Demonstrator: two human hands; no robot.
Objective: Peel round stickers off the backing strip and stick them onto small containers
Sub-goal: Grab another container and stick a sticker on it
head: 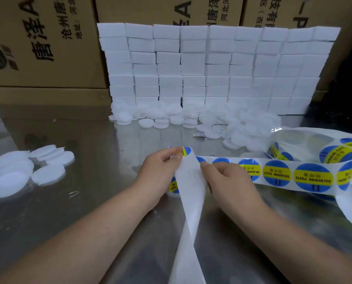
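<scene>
Near the middle of the steel table (89,201), the left hand (160,171) pinches a blue-and-yellow round sticker (186,151) at the fold of the backing strip (189,191). The right hand (228,181) grips the strip with curled fingers just to the right. White round containers (27,169) lie at the left, well apart from the hands.

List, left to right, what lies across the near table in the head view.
White round containers → left hand pinching a sticker → bare backing strip → right hand holding that strip → row of unpeeled stickers → looped sticker roll.
</scene>
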